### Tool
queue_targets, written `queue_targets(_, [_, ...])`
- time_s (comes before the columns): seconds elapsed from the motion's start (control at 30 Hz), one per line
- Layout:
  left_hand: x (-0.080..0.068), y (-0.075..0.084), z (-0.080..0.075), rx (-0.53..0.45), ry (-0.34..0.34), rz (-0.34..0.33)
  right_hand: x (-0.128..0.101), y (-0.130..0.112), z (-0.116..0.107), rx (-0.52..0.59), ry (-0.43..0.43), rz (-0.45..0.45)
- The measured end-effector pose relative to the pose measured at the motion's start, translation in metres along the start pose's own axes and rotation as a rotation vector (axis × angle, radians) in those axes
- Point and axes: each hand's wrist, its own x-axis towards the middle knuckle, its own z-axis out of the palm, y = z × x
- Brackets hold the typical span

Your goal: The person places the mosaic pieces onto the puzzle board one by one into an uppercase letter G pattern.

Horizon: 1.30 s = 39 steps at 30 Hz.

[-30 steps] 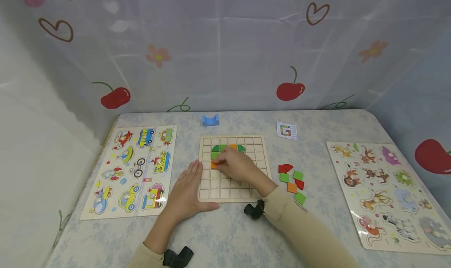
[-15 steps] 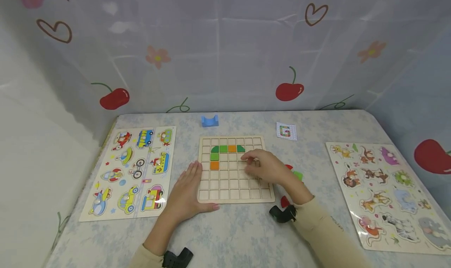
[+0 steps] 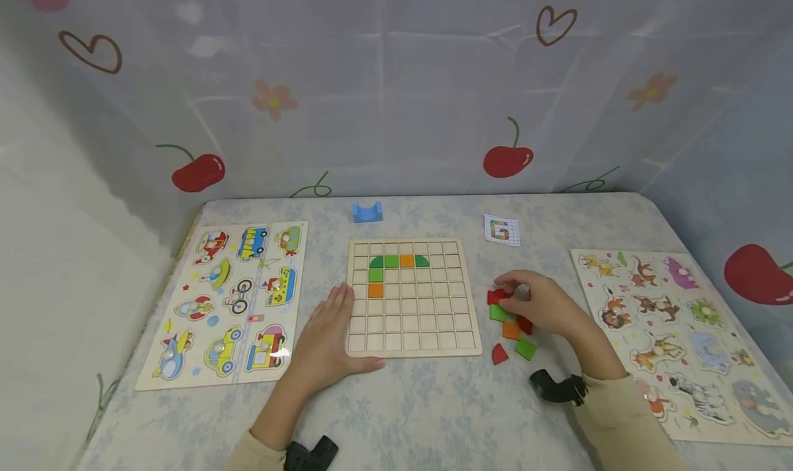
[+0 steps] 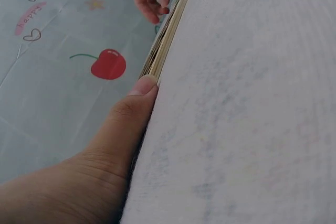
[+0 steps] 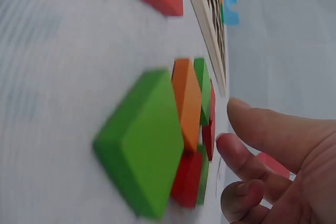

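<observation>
The right hand (image 3: 545, 304) hovers over a small heap of loose tiles (image 3: 511, 323) on the table (image 3: 421, 402), its fingers loosely curled with the tips down among the topmost red pieces. The right wrist view shows the fingers (image 5: 247, 163) bent close to a red tile (image 5: 209, 137) but not clearly closed on it, so whether anything is gripped cannot be told. Under and just in front of that hand lie a green tile (image 3: 499, 312), an orange tile (image 3: 511, 330) and another green tile (image 3: 525, 348), packed close together; a red quarter-round tile (image 3: 499, 354) sits a little apart, on the side nearer the grid board (image 3: 458, 319).

The left hand (image 3: 328, 333) lies flat on the table with straight fingers, pressed against the near left edge of the grid board and holding nothing. Up the board from that hand, green and orange tiles (image 3: 392, 268) already sit in their squares, forming a hook shape.

Beyond the left hand lies a vehicle puzzle (image 3: 232, 299); beyond the right hand, an animal puzzle (image 3: 681, 333). Farther from both hands are a blue block (image 3: 367, 211) and a small card (image 3: 502, 230).
</observation>
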Motion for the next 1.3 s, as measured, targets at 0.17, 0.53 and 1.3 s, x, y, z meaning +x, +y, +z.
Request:
queue_targets(0.17, [0.001, 0.0, 0.001, 0.0, -0.004, -0.001, -0.008, 0.012, -0.006, -0.072, 0.034, 0.031])
queue_targets(0.53, [0.0, -0.001, 0.001, 0.006, -0.004, -0.006, -0.015, 0.023, -0.008, -0.072, 0.024, 0.076])
queue_targets(1.3, [0.001, -0.001, 0.002, 0.011, 0.001, -0.005, -0.018, 0.021, -0.011, -0.053, -0.014, 0.08])
